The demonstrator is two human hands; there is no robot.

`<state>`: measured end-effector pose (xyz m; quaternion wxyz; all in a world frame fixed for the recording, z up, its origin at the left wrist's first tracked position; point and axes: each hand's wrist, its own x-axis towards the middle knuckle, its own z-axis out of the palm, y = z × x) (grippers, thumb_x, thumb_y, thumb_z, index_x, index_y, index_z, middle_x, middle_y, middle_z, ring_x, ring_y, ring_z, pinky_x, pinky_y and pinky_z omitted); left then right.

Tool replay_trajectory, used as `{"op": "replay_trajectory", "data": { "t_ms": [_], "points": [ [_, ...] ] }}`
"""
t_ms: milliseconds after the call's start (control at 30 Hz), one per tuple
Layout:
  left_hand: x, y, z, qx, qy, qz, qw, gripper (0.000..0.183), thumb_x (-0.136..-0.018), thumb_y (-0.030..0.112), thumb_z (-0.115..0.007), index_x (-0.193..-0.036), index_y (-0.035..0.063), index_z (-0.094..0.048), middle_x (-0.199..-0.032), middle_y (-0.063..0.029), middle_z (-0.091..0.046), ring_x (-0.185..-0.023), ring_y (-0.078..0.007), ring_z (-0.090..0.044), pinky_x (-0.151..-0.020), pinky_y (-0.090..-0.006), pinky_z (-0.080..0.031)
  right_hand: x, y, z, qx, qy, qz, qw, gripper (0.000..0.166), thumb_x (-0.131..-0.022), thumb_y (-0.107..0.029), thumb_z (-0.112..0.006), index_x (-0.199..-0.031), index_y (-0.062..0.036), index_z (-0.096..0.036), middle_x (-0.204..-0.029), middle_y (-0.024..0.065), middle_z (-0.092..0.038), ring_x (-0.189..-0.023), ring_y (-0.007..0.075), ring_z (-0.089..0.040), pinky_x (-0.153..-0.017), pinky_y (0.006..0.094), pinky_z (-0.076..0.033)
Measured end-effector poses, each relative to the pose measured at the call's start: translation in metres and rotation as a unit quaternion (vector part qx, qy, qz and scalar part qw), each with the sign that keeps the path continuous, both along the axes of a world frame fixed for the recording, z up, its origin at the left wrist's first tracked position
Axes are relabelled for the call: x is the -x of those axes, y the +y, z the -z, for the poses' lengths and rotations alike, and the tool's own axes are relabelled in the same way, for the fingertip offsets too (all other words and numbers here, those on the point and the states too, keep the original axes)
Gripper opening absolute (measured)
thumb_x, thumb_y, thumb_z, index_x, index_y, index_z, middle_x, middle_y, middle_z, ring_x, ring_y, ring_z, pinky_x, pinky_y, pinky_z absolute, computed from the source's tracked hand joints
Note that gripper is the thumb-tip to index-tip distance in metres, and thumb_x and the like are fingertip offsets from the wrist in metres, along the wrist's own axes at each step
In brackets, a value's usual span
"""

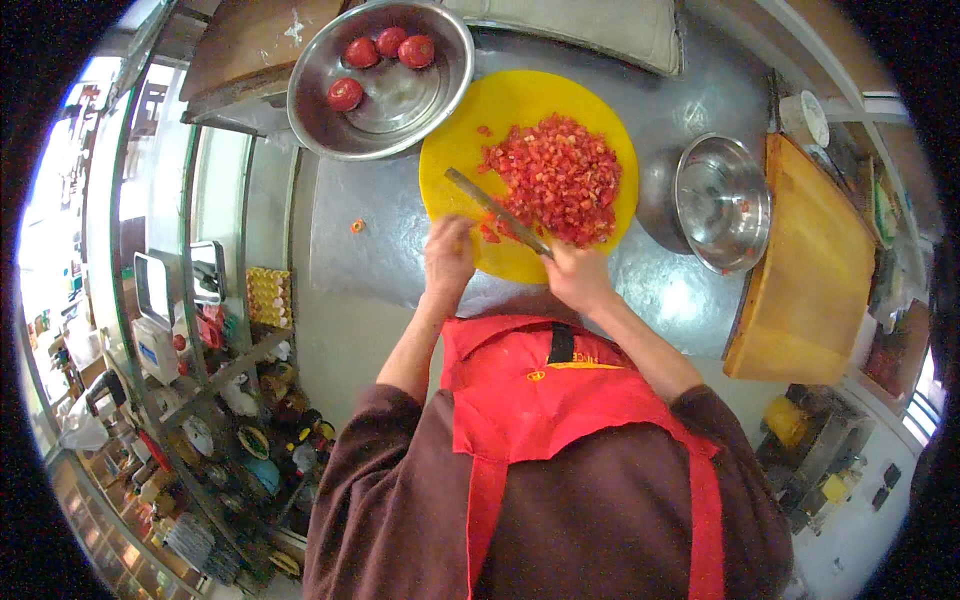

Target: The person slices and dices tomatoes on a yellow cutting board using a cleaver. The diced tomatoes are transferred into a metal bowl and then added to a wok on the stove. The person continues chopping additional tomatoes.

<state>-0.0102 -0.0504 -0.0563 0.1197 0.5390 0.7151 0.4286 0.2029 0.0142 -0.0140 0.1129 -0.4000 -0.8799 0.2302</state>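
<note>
A round yellow cutting board [450, 154] lies on the metal counter, bearing a heap of diced tomato [559, 176]. My right hand [579, 276] grips a knife [499, 214] by its handle end near the board's lower edge; the blade slants up and left over the board, beside the heap. At the board's lower left edge is my left hand [450, 244], its fingers curled and slightly blurred, and whether they hold anything does not show. A few tomato pieces [489, 234] lie between the hand and the blade.
A steel basin [296, 112] with several whole tomatoes [361, 52] stands at the upper left, by the board's rim. To the right, a steel bowl [721, 202] sits beside a wooden board [806, 277]. A small tomato scrap [358, 225] lies on the counter [360, 187] at left.
</note>
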Motion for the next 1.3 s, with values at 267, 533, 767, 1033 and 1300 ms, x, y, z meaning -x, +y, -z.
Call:
{"op": "replay_trajectory", "data": {
  "t_ms": [267, 533, 767, 1033, 1300],
  "points": [
    [0.085, 0.031, 0.034, 0.266, -0.228, -0.214, 0.912, 0.023, -0.078, 0.017, -0.064, -0.082, -0.0047, -0.064, -0.068, -0.0136, -0.064, -0.062, -0.0238, -0.061, -0.059, -0.0347, -0.050, -0.073, 0.028, -0.031, -0.066, -0.037, 0.174, 0.982, 0.016, -0.084, -0.019, -0.059, -0.081, -0.0046, -0.052, -0.056, 0.0155, -0.058, -0.050, 0.0351, -0.059, -0.047, 0.0474, -0.046],
    [0.074, 0.064, -0.005, 0.341, -0.332, -0.172, 0.863, 0.038, -0.083, 0.031, -0.066, -0.095, -0.0049, -0.063, -0.084, -0.0099, -0.065, -0.071, -0.0196, -0.064, -0.058, -0.0332, -0.051, -0.085, 0.046, -0.007, -0.056, -0.147, 0.205, 0.966, 0.013, -0.080, -0.014, -0.050, -0.081, -0.0021, -0.055, -0.058, 0.0173, -0.061, -0.052, 0.0345, -0.062, -0.049, 0.0470, -0.048],
    [0.043, 0.007, 0.016, 0.225, -0.752, -0.012, 0.619, 0.039, -0.090, 0.009, -0.053, -0.128, 0.0057, -0.045, -0.123, -0.0090, -0.056, -0.111, -0.0244, -0.056, -0.093, -0.0371, -0.048, -0.086, 0.033, -0.003, -0.061, -0.191, 0.171, 0.965, 0.010, -0.075, -0.011, -0.052, -0.081, -0.0027, -0.055, -0.056, 0.0150, -0.061, -0.050, 0.0308, -0.062, -0.046, 0.0437, -0.048],
    [0.016, -0.037, 0.022, 0.161, -0.797, -0.028, 0.582, 0.055, -0.072, -0.004, -0.052, -0.126, 0.0034, -0.045, -0.121, -0.0104, -0.055, -0.112, -0.0279, -0.054, -0.094, -0.0403, -0.047, -0.095, 0.018, -0.027, -0.063, -0.173, 0.195, 0.963, 0.013, -0.083, -0.015, -0.052, -0.081, -0.0021, -0.054, -0.057, 0.0147, -0.060, -0.051, 0.0325, -0.061, -0.046, 0.0444, -0.047],
    [0.000, -0.103, 0.002, 0.169, -0.820, -0.079, 0.541, 0.061, -0.068, -0.003, -0.053, -0.128, 0.0044, -0.043, -0.122, -0.0113, -0.052, -0.111, -0.0299, -0.053, -0.093, -0.0417, -0.047, -0.100, -0.034, -0.113, -0.100, -0.168, 0.187, 0.963, 0.018, -0.085, -0.020, -0.058, -0.077, -0.0045, -0.052, -0.059, 0.0109, -0.060, -0.048, 0.0308, -0.058, -0.043, 0.0420, -0.044]
  ]
}}
